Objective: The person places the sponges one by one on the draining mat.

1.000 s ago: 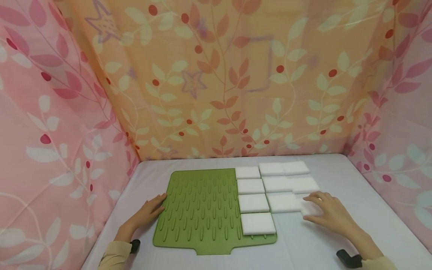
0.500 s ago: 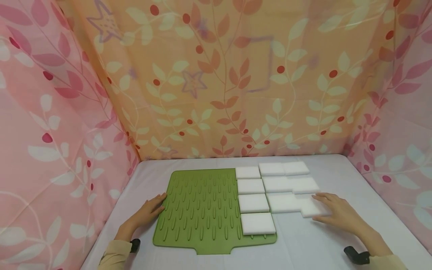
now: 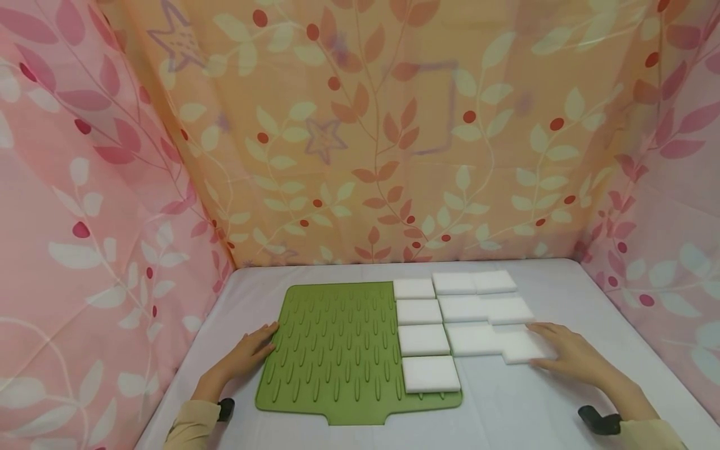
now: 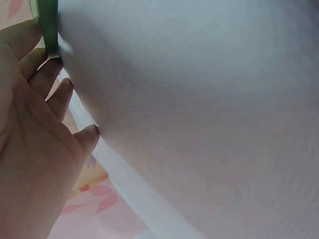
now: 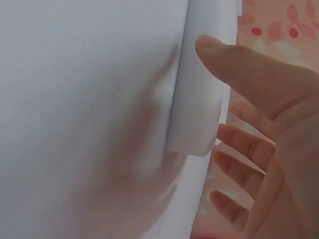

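Observation:
The left hand (image 3: 240, 356) rests with relaxed fingers against the left edge of a green ridged mat (image 3: 332, 350). In the left wrist view its fingertips meet the mat's green edge (image 4: 49, 27). At the right, the right hand (image 3: 579, 358) is spread around the outer end of a white rectangular sponge (image 3: 522, 345), the nearest one of the rightmost column. Seen from the right wrist, the thumb overlaps the sponge (image 5: 194, 109) and the fingers lie loosely along its far side, without a firm grip.
A column of white sponges (image 3: 423, 340) covers the mat's right side. Beside it, more white sponges (image 3: 471, 339) lie in rows on the white-covered table (image 3: 506, 412). Patterned cloth (image 3: 371, 125) encloses the table at the back and sides.
The right hand has drawn back to the right, from over the nearest right sponge to its outer end, uncovering more of it. The left hand and the sponges have stayed put.

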The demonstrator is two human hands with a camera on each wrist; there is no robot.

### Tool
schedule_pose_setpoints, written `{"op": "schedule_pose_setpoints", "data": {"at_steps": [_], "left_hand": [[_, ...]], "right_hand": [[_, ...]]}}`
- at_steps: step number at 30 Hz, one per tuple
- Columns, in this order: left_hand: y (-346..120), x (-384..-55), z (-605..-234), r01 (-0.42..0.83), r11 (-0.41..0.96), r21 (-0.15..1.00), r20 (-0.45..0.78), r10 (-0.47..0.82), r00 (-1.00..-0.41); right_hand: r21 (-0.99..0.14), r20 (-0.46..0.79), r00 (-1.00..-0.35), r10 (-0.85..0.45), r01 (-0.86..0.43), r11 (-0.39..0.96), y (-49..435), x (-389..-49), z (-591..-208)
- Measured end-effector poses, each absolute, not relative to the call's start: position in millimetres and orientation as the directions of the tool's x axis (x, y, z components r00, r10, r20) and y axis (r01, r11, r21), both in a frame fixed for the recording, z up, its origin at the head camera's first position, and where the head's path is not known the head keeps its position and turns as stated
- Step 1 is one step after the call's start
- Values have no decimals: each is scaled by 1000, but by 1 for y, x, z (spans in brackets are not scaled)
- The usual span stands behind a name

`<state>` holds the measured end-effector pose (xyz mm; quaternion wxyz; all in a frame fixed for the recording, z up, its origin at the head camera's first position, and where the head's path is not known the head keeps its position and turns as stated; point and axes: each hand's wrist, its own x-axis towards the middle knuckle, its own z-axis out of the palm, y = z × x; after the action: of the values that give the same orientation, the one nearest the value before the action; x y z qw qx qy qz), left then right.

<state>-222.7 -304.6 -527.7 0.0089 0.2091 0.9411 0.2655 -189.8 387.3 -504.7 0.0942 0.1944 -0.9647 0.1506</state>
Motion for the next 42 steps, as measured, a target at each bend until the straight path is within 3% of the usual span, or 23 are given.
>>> {"op": "schedule_pose_setpoints", "data": {"at_steps": [23, 32, 42], "left_hand": [[-304, -222, -527, 410, 765, 497, 126, 403, -906], [-306, -223, -528, 402, 759, 512, 107, 408, -907], [-307, -224, -529, 417, 750, 513, 126, 414, -901]], "right_hand": [[-293, 246, -913, -326, -390, 873, 398, -185, -492], [-314, 164, -950, -265, -305, 899, 398, -187, -480], [-329, 223, -934, -280, -343, 880, 393, -192, -473]]}}
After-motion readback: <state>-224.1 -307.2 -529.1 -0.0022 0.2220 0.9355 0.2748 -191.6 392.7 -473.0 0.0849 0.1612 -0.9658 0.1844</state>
